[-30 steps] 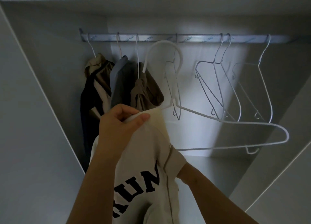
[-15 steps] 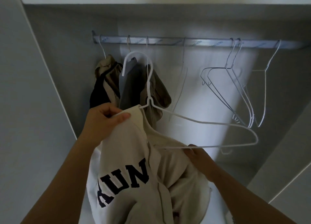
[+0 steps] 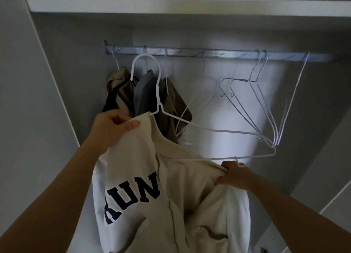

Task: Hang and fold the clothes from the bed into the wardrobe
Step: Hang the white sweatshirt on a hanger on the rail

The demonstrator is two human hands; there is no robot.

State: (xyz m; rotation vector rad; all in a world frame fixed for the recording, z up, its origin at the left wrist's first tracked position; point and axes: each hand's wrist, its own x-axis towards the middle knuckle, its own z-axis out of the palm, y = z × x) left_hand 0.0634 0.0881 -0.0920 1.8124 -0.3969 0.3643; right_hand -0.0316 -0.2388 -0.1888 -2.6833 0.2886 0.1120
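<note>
The left hand (image 3: 114, 126) pinches the collar edge of the cream lettered shirt (image 3: 136, 157), which is held up below the wardrobe rail (image 3: 218, 53). A white hanger (image 3: 157, 91) sticks out of its neck. The right hand (image 3: 236, 176) grips shirt fabric just beside the hanger's lower bar.

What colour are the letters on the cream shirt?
The letters are dark navy, clearest in the head view.

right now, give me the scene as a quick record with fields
white hanger: one shoulder inside the cream shirt, other bare; hook not over the rail
left hand: pinches the cream shirt at its collar
right hand: grips shirt fabric beside the hanger's bottom bar
rail: three hung garments at left, empty wire hangers at right
</note>
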